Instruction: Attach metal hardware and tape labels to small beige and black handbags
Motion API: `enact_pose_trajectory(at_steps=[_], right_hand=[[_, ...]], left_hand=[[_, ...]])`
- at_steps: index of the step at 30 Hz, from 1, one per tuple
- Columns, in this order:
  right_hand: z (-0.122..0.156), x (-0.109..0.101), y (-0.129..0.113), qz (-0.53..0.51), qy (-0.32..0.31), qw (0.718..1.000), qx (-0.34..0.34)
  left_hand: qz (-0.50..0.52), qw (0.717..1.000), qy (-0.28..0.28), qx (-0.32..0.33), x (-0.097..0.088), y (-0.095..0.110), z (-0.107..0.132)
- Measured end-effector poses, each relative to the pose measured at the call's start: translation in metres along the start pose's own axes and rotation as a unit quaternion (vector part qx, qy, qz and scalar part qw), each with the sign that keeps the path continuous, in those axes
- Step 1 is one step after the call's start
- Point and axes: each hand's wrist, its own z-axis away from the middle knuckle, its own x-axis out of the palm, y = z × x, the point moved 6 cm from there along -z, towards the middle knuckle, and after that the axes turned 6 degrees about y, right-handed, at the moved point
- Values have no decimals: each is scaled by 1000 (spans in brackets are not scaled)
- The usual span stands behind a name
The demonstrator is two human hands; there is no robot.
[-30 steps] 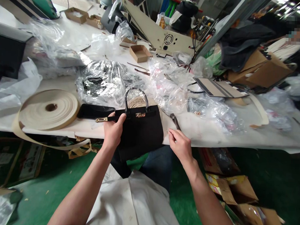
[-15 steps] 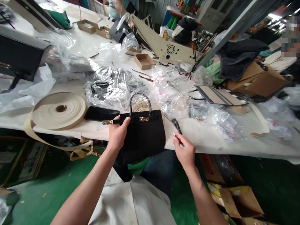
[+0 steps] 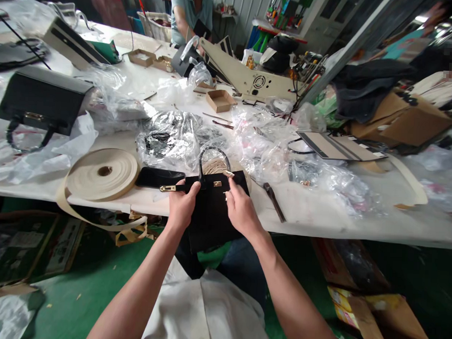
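Observation:
A small black handbag [image 3: 212,216] with a looped handle and a gold clasp hangs over the near edge of the white table [image 3: 321,218]. My left hand [image 3: 182,207] grips its left upper corner, thumb on the black strap with a gold tip [image 3: 167,188]. My right hand [image 3: 239,210] rests on the bag's front with its fingers closed near the strap at the top right. A dark metal tool [image 3: 274,201] lies on the table just right of the bag.
A beige tape roll [image 3: 102,174] and a black phone [image 3: 158,177] lie left of the bag. Crumpled clear plastic bags [image 3: 175,137] cover the middle. A larger black bag [image 3: 41,101] sits far left. Small cardboard boxes [image 3: 219,100], a beige machine and another person stand behind.
My right hand has moved left from the table by the tool onto the bag's front. The view has tilted up slightly. My left hand has kept its grip.

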Motion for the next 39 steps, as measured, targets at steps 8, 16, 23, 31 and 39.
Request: enact_pose_trajectory(at_steps=[8, 16, 23, 31, 39], right_hand=[[-34, -39, 60, -115, 86, 979, 145], [-51, -45, 55, -92, 9, 992, 86], [-47, -36, 65, -85, 34, 991, 97], [-50, -31, 65, -62, 16, 994, 85], [-63, -27, 63, -32, -47, 993, 106]], left_hand=[[-21, 1000, 8, 20, 3, -1, -3], [-29, 999, -5, 27, 5, -6, 0], [-61, 997, 4, 53, 4, -2, 1], [-92, 992, 6, 89, 3, 5, 5], [-120, 985, -2, 127, 6, 19, 16]])
